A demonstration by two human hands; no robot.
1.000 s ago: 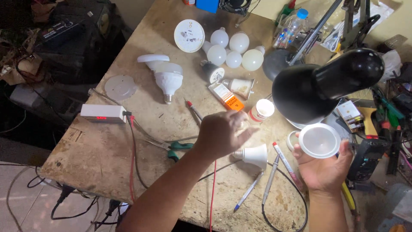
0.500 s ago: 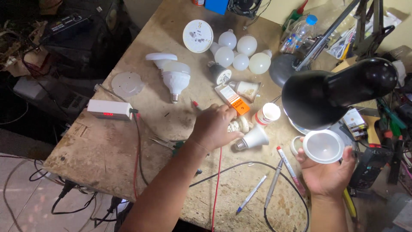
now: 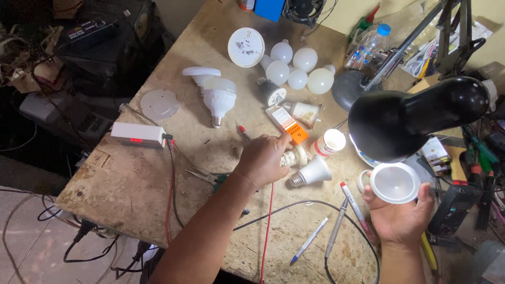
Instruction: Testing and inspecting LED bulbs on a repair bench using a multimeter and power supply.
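Bulbs litter our surface (image 3: 158, 184): left hand (image 3: 263, 158) closes on 1 small part (image 3: 293, 156); right hand (image 3: 402, 218) cups white bulb dome (image 3: 394, 182), unfitted.

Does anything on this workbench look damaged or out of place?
Yes. Several bulbs are in pieces: a domeless bulb base lies on its side by the left hand, and a loose white disc sits apart near the bench edge.

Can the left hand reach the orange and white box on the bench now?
Probably yes. The left hand rests beside the orange and white box, its fingertip almost touching the near end, and nothing lies between them.
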